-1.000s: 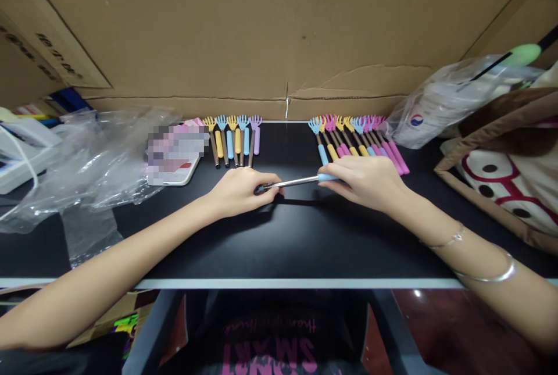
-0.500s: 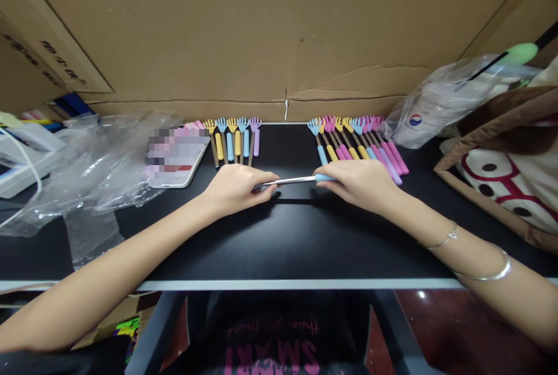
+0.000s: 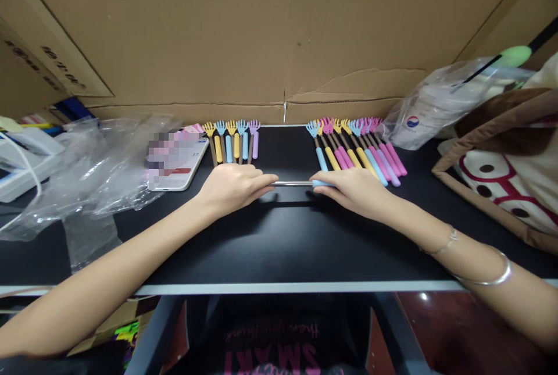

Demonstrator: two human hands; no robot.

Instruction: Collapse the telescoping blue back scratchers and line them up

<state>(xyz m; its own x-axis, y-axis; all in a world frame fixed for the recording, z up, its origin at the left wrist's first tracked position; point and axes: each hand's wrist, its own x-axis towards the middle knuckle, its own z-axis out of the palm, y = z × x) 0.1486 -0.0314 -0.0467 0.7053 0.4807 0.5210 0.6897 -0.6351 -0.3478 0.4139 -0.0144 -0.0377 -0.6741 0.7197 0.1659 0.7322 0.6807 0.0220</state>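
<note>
Between my two hands a metal rod with a light-blue handle (image 3: 294,184) is held level above the black desk. My left hand (image 3: 233,189) closes around its left end, hiding the tip. Gripping the light-blue handle at the other end is my right hand (image 3: 355,186), fingers wrapped over it. Behind my right hand lies a row of back scratchers (image 3: 355,151) with claw heads in blue, yellow, pink and purple. Behind my left hand lies a smaller group of claw-headed rods and handles (image 3: 233,136) in yellow, blue and purple.
A phone (image 3: 187,168) rests beside clear plastic bags (image 3: 108,160) on the left. At the right stand a bagged drink cup (image 3: 429,113) and a brown-trimmed cloth bag (image 3: 501,171). Cardboard (image 3: 196,32) walls the back of the desk (image 3: 261,247).
The rod has turned to lie nearly level and its left end is now covered by my left fingers. My right hand has moved slightly left and down, still on the handle.
</note>
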